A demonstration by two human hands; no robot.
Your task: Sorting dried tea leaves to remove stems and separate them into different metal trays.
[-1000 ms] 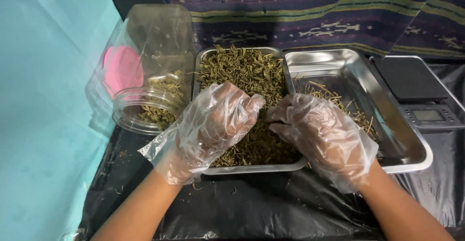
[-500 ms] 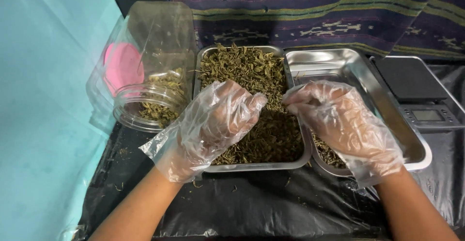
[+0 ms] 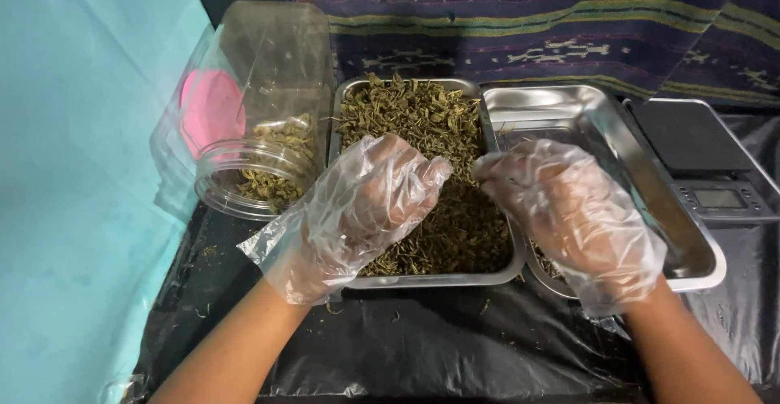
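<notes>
Both my hands wear loose clear plastic gloves. My left hand (image 3: pixel 366 209) rests curled on a pile of dried green herbs (image 3: pixel 422 120) that fills the left steel tray (image 3: pixel 431 279). My right hand (image 3: pixel 569 209) hovers over the seam between that tray and the right steel tray (image 3: pixel 601 120). Its fingertips are bunched together and point left toward the herbs. The glove hides whether anything is pinched between them. A few thin stems lie in the right tray, mostly covered by my right hand.
A clear plastic jar (image 3: pixel 252 128) lies on its side left of the trays, mouth toward me, with some herbs inside and a pink lid behind it. A digital scale (image 3: pixel 699 152) sits at the right. Black plastic sheeting (image 3: pixel 439 347) covers the table.
My right hand rose from the left tray's herbs, swung right over the right tray, and has now drifted slightly back left. My left hand has stayed on the pile.
</notes>
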